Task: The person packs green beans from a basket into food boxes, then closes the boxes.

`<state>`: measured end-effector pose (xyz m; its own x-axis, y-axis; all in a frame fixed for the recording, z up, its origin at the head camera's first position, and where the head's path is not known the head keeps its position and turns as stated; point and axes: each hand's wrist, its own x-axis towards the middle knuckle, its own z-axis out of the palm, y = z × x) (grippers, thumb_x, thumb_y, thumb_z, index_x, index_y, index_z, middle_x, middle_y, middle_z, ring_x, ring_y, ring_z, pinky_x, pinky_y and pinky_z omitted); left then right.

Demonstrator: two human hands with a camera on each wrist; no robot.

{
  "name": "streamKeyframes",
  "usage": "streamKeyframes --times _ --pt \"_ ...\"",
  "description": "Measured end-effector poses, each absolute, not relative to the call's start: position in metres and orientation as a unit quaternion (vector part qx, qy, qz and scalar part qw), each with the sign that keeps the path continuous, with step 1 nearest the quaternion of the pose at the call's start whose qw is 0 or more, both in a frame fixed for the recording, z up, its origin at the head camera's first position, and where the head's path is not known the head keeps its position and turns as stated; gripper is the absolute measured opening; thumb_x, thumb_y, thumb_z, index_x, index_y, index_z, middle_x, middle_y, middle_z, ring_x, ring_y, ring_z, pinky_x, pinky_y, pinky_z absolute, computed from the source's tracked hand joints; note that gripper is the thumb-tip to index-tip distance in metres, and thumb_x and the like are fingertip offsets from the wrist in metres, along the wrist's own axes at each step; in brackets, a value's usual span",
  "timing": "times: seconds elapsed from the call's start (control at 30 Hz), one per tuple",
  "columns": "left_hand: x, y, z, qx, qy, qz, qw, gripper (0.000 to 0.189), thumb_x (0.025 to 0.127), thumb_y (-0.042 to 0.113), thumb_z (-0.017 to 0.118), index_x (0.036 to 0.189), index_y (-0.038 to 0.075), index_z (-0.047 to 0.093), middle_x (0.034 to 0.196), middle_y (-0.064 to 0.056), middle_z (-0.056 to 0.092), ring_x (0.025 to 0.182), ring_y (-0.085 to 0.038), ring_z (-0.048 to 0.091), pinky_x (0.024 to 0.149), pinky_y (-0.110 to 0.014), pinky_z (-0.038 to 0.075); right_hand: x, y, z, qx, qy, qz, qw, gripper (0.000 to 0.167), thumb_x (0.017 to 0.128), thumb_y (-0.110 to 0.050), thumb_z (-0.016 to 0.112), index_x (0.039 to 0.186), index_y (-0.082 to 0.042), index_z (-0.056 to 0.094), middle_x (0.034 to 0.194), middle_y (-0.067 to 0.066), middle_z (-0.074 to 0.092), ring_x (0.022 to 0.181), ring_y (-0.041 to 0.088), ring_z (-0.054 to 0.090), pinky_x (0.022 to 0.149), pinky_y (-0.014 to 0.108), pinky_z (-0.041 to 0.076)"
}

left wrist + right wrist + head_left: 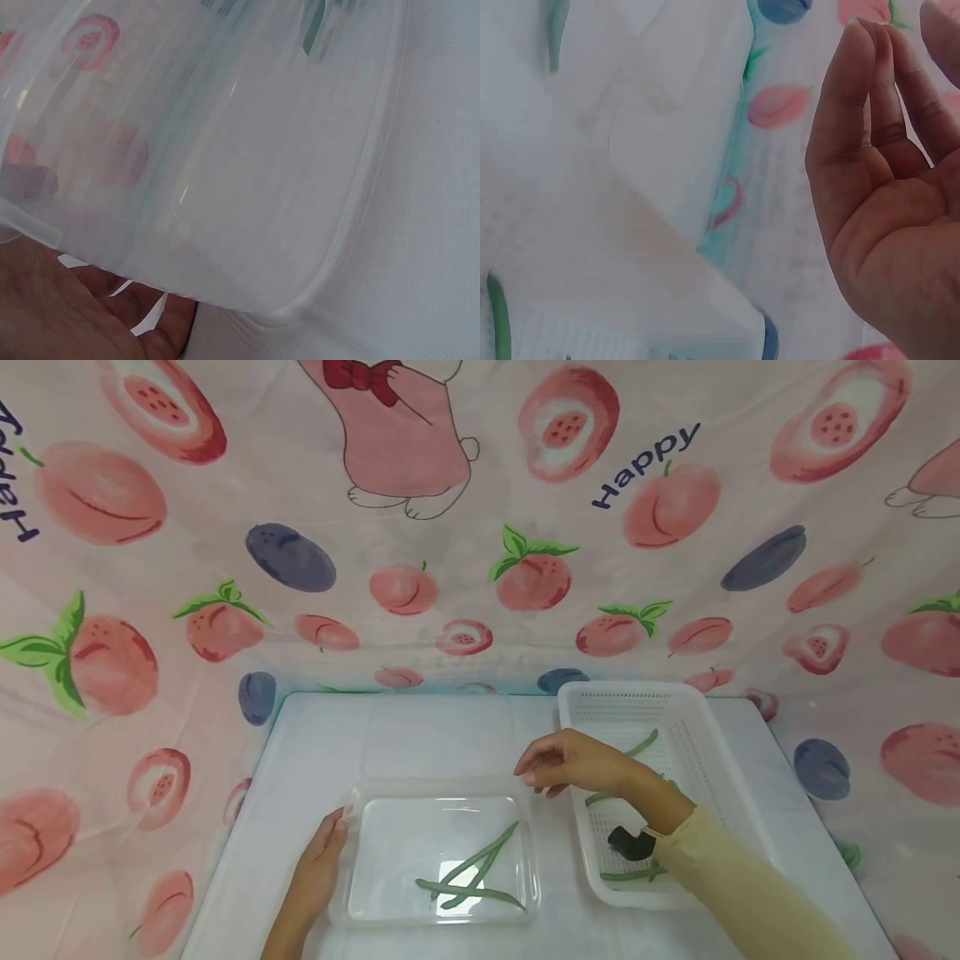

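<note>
A clear plastic container (435,787) stands on the white table, with several green beans (480,890) lying crossed in its right half. My left hand (318,864) rests against the container's left side, its fingers touching the outer wall below the rim. Empty, my right hand (566,762) hovers between the container's far right corner and a white perforated basket (570,710). Its fingers are loosely bent, as the right wrist view also shows. More green beans (643,743) lie spread inside the basket, partly hidden by the right forearm.
The white tabletop (435,727) runs back to a cloth (465,543) printed with fruit, which hangs behind and at both sides. A black object (630,843) shows beside the right sleeve cuff, over the basket.
</note>
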<state>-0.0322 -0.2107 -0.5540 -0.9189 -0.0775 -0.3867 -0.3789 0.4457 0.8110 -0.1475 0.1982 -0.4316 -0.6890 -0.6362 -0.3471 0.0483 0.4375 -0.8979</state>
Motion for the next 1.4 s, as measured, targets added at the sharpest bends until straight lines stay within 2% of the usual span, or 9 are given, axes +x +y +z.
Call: streamKeyframes --times 0.1,0.23,0.37,0.5,0.63,0.73,1.0,1.23,1.4 --pt "-0.032 -0.211 -0.554 -0.135 0.837 0.509 0.147 0.071 0.107 0.061 0.021 0.16 0.014 0.028 0.167 -0.019 0.027 0.154 -0.047 0.021 0.119 -0.069 0.018 -0.149 0.214 -0.429 -0.178 0.779 -0.501 0.333 0.026 0.096 -0.026 0.073 0.117 -0.011 0.073 0.107 0.007 0.072 0.096 0.027 0.068 0.084 0.039 0.062" --pt "-0.031 -0.212 -0.554 -0.135 0.836 0.511 0.145 0.07 0.107 0.061 0.022 0.159 0.014 0.029 0.167 -0.019 0.027 0.154 -0.047 0.021 0.12 -0.069 0.017 -0.152 0.235 -0.429 -0.165 0.783 -0.508 0.32 0.03 0.096 -0.024 0.072 0.12 -0.007 0.071 0.106 0.012 0.071 0.098 0.03 0.068 0.085 0.039 0.061" --pt "-0.03 -0.213 -0.553 -0.136 0.834 0.515 0.144 0.069 0.108 0.06 0.024 0.159 0.014 0.03 0.167 -0.018 0.028 0.154 -0.047 0.022 0.12 -0.069 0.017 -0.156 0.254 -0.429 -0.16 0.789 -0.504 0.312 0.031 0.096 -0.022 0.073 0.121 -0.004 0.07 0.109 0.019 0.069 0.098 0.026 0.068 0.087 0.038 0.061" --pt "-0.031 -0.213 -0.554 -0.135 0.834 0.515 0.144 0.068 0.108 0.059 0.023 0.158 0.014 0.03 0.167 -0.019 0.028 0.154 -0.047 0.022 0.12 -0.07 0.018 -0.158 0.27 -0.427 -0.169 0.796 -0.489 0.314 0.034 0.096 -0.022 0.073 0.122 0.0 0.069 0.113 0.016 0.07 0.102 0.029 0.068 0.089 0.037 0.061" --pt "-0.031 -0.213 -0.554 -0.135 0.834 0.516 0.143 0.068 0.108 0.059 0.024 0.158 0.015 0.03 0.167 -0.019 0.028 0.154 -0.048 0.022 0.12 -0.07 0.018 -0.16 0.282 -0.425 -0.176 0.805 -0.467 0.32 0.031 0.096 -0.022 0.072 0.121 -0.004 0.071 0.117 0.013 0.071 0.106 0.033 0.068 0.092 0.038 0.059" --pt "-0.03 -0.212 -0.554 -0.136 0.834 0.516 0.142 0.067 0.108 0.059 0.024 0.158 0.015 0.03 0.166 -0.019 0.029 0.153 -0.048 0.023 0.119 -0.07 0.018 -0.163 0.291 -0.427 -0.179 0.811 -0.454 0.321 0.027 0.095 -0.022 0.073 0.118 -0.008 0.073 0.118 0.012 0.071 0.106 0.029 0.067 0.093 0.038 0.057" --pt "-0.03 -0.213 -0.556 -0.134 0.833 0.518 0.14 0.069 0.108 0.06 0.023 0.159 0.015 0.03 0.167 -0.018 0.028 0.153 -0.048 0.023 0.119 -0.07 0.019 -0.167 0.308 -0.443 -0.189 0.818 -0.422 0.342 0.024 0.092 -0.017 0.076 0.114 -0.008 0.074 0.111 0.013 0.074 0.102 0.024 0.067 0.091 0.033 0.055" --pt "-0.03 -0.214 -0.556 -0.135 0.828 0.525 0.141 0.068 0.108 0.06 0.025 0.158 0.014 0.031 0.166 -0.018 0.029 0.153 -0.048 0.023 0.119 -0.07 0.018 -0.168 0.321 -0.462 -0.168 0.831 -0.399 0.349 0.032 0.089 -0.027 0.079 0.117 -0.012 0.075 0.118 0.012 0.075 0.108 0.022 0.067 0.094 0.036 0.054" --pt "-0.031 -0.214 -0.556 -0.133 0.829 0.525 0.141 0.067 0.108 0.059 0.025 0.158 0.015 0.031 0.166 -0.018 0.03 0.153 -0.048 0.024 0.119 -0.07 0.019 -0.171 0.33 -0.475 -0.164 0.838 -0.393 0.342 0.041 0.087 -0.028 0.081 0.121 -0.007 0.073 0.121 0.013 0.074 0.109 0.023 0.066 0.092 0.036 0.054"
